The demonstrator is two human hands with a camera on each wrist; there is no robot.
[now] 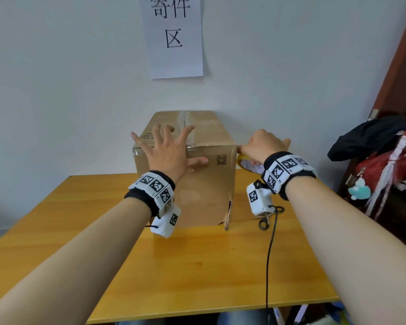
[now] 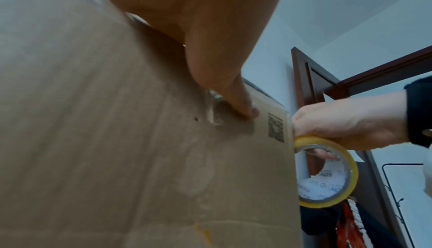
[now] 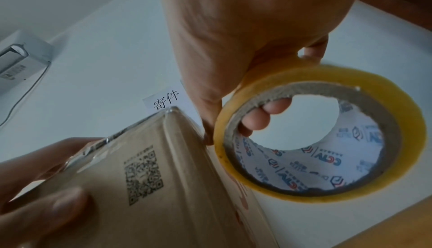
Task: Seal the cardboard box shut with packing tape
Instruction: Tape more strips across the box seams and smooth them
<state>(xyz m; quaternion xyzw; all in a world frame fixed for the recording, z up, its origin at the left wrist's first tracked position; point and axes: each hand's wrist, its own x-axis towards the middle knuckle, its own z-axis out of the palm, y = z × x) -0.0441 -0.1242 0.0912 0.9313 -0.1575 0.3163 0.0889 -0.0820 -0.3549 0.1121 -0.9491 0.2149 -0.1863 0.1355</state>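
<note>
yellow tape roll (image 3: 327, 135) sits in the right hand (image 1: 263, 146), fingers curled through its hole, touching the top right corner of the cardboard box (image 1: 204, 184). the left hand (image 1: 171, 151) has a wide grip, spread flat over the box's top front edge. the box stands on the wooden counter (image 1: 197, 266) by the wall.

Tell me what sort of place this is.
Probably a parcel-sending corner in an office or home, not a warehouse. A paper sign on the wall reads 寄件区 (sending area), a cardboard box stands on a wooden table, and the right hand holds a tape roll.
</note>
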